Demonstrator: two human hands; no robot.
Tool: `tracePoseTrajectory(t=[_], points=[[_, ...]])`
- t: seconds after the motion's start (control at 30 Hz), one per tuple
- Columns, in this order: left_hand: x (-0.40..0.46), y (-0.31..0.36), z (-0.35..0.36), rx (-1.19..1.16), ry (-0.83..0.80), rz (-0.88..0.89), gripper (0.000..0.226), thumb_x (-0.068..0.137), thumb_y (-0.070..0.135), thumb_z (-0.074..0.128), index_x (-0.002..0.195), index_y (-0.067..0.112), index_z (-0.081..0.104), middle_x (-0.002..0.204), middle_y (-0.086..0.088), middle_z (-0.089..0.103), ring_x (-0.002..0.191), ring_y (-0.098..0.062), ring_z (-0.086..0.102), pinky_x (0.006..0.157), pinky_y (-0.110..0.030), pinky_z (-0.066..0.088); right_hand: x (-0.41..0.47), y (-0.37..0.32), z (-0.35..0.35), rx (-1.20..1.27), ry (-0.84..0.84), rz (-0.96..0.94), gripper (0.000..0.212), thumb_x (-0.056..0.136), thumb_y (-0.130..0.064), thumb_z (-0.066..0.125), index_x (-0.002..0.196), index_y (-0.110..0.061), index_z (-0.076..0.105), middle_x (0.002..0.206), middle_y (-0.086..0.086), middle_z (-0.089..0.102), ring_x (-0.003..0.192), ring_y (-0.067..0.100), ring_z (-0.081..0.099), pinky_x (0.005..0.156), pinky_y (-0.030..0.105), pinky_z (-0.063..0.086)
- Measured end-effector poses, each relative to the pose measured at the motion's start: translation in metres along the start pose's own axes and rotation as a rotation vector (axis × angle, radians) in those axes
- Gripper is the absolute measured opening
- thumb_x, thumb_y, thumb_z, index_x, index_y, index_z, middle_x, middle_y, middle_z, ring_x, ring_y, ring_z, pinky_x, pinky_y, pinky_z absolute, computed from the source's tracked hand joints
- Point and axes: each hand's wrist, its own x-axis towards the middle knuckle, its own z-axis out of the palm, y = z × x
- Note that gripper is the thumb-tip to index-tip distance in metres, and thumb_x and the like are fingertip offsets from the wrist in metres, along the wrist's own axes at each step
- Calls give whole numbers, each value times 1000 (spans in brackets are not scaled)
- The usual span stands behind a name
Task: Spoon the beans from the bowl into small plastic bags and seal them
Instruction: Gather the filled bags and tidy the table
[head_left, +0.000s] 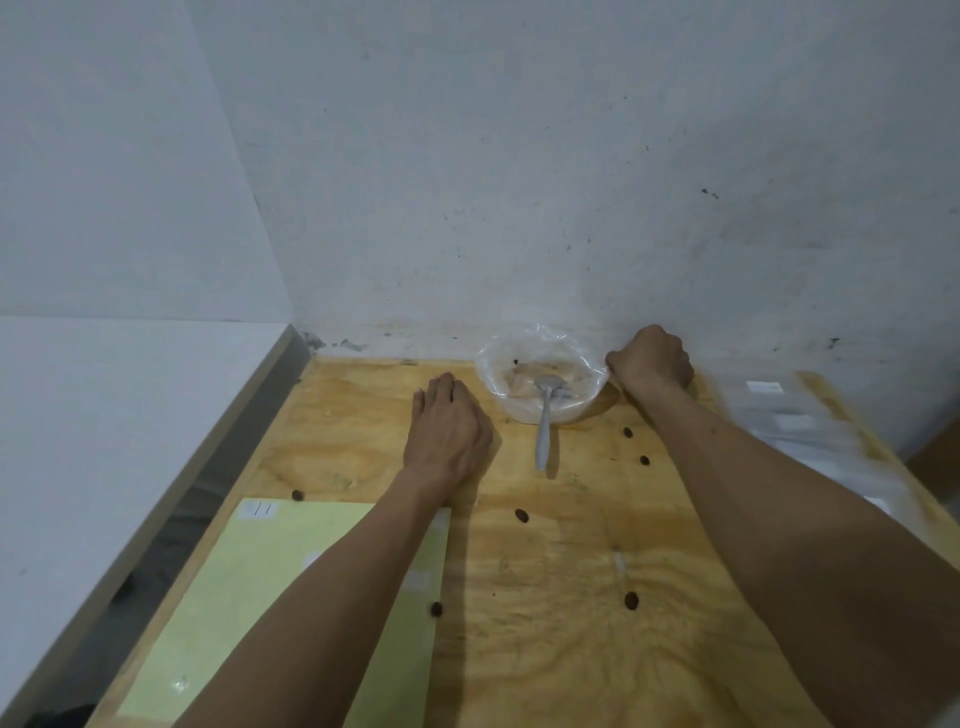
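A white bowl (540, 410) stands at the far edge of the plywood table (545, 597), against the wall. A clear plastic bag (524, 345) lies over and inside it. A grey spoon (544, 431) rests in the bowl, its handle pointing toward me over the rim. Hardly any beans show in the bowl. Several dark beans (630, 600) lie scattered on the table. My right hand (652, 361) is curled at the bowl's right side, thumb and fingers pinching the bag's edge. My left hand (449, 431) rests palm down on the table left of the bowl, holding nothing.
A pale green sheet (270, 597) lies at the near left under my left forearm. Clear flat plastic bags (795, 421) are stacked at the table's right edge. The wall runs close behind the bowl, and a white ledge (104, 415) borders the left.
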Motion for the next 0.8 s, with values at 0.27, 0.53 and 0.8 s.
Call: tracePoseTrajectory(t=[0.27,0.53,0.8], points=[[-2,0,0,54,1,3,43,99,13,33,135,-7,45,145,-22,42,139,-37,34,118,-49,22,-4,33,-9,128,-104,-161,18,89,-19,62,93,-14,79,104,4,76,99,26,68,85,31,55],[-2,2,2,92,-35,-20,50,100,15,32,145,-8,35,156,-22,32,147,-37,24,122,-50,15,0,30,0,-132,-147,-377,22,84,-1,51,71,0,70,82,17,67,85,37,63,70,35,49],[-6,1,4,79,-12,7,51,101,14,31,146,-9,35,157,-24,32,149,-38,24,123,-51,16,-16,36,-17,-54,-186,-325,23,94,-8,60,108,-6,78,117,10,74,115,27,64,96,24,47]])
